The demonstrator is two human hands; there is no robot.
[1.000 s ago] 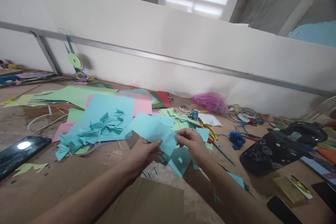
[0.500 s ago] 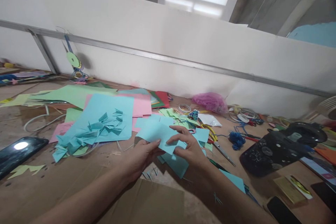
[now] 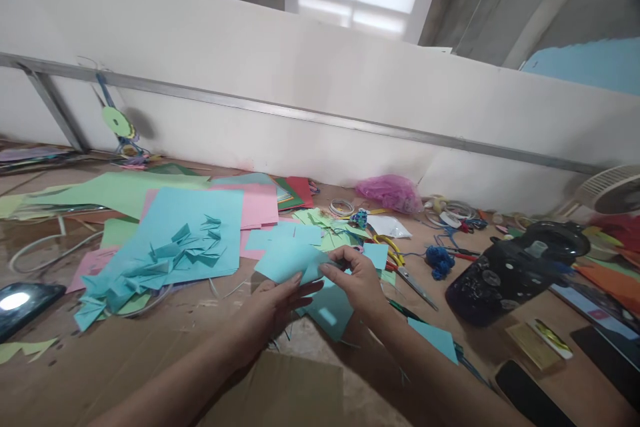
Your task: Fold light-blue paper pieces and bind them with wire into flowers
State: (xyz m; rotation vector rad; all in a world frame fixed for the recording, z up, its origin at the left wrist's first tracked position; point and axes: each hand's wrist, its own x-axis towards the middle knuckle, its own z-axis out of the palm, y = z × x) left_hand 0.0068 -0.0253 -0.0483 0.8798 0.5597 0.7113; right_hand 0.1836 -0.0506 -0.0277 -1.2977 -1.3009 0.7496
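A small light-blue paper sheet [image 3: 287,261] is held between my two hands above the table. My left hand [image 3: 277,303] grips its lower edge, thumb on top and fingers beneath. At the right corner, my right hand [image 3: 357,277] pinches the paper between thumb and fingers, and the sheet curves up there. Below the hands lies another blue sheet [image 3: 329,310]. Several folded blue paper pieces [image 3: 185,247] rest on a large blue sheet [image 3: 160,213] to the left.
Scissors with yellow handles [image 3: 417,287], blue yarn [image 3: 440,261] and a dark container [image 3: 500,280] stand or lie to the right. A phone [image 3: 27,300] is at the far left. Cardboard [image 3: 295,390] lies in front. A pink plastic bag [image 3: 390,193] is near the wall.
My right hand's fingers have closed in on the paper's right corner, which now bends upward. The whole view has shifted slightly, with table items appearing further left.
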